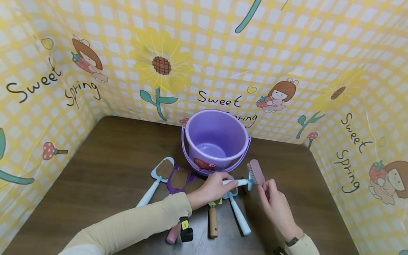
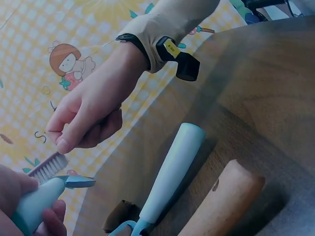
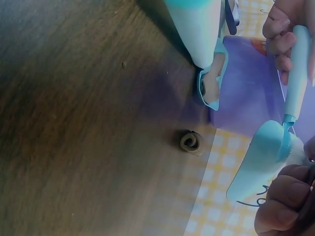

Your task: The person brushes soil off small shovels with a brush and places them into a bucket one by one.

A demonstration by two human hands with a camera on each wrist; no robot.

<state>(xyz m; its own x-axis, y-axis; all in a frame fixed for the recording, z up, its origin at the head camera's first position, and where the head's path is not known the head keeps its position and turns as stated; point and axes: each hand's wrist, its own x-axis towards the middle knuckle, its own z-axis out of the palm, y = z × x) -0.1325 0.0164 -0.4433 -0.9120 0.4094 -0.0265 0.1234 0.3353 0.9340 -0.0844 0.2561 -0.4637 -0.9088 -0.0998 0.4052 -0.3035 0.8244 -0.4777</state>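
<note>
A small shovel (image 3: 275, 132) is lying between the two hands, just near of the bucket (image 1: 220, 131), with its blade pointing right. The left hand (image 1: 213, 187) is gripping its pale handle, the fingers and thumb curled round it. The right hand (image 1: 277, 205) is pinching a pink brush (image 1: 256, 172) near its near end, thumb against curled fingers, and the bristles are facing left and seem to be touching the blade.

Brushing the blade appears to be the step in hand. The next move probably calls for holding the handle steady and drawing the bristles along the metal with light pressure, turning the blade to reach its other face.

Below the held shovel, a blue tool (image 1: 239, 215) is resting with its handle toward the near right, and a brown curl (image 3: 191, 142) is sitting on the table (image 1: 105, 159) beyond it. Left of that, a wooden handle (image 1: 213, 221) is pointing near. Farther left, a purple tool (image 1: 178, 179) and another blue tool (image 1: 149, 193) are lying with brown patches on their heads. A pink handle (image 1: 173, 233) is showing under the left sleeve; its head is hidden.
</note>
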